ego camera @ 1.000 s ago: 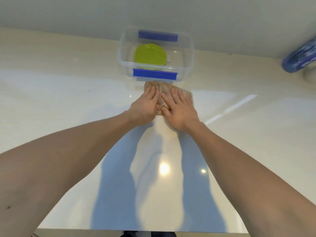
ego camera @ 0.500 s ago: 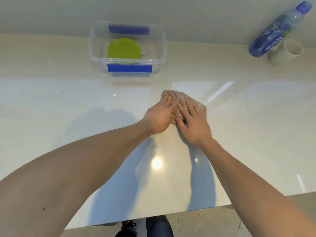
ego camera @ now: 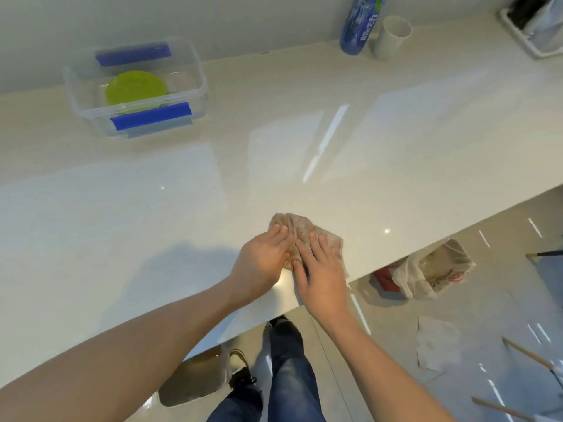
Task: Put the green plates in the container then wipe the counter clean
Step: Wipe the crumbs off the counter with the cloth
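A green plate (ego camera: 135, 88) lies inside the clear container (ego camera: 199, 86) with blue clips, at the back left of the pale counter (ego camera: 304, 141). A brownish cloth (ego camera: 300, 228) lies flat near the counter's front edge. My left hand (ego camera: 262, 263) and my right hand (ego camera: 320, 271) rest side by side on the cloth, palms down and fingers stretched over it. Much of the cloth is hidden under my hands.
A blue bottle (ego camera: 362, 22) and a white cup (ego camera: 391, 36) stand at the back right by the wall, a white rack (ego camera: 536, 32) farther right. The counter's front edge runs just behind my wrists. Below it are a plastic bag (ego camera: 432, 269) and my legs.
Both hands have slid the cloth from just in front of the container back toward the front edge and to the right. The container and plate stayed in place.
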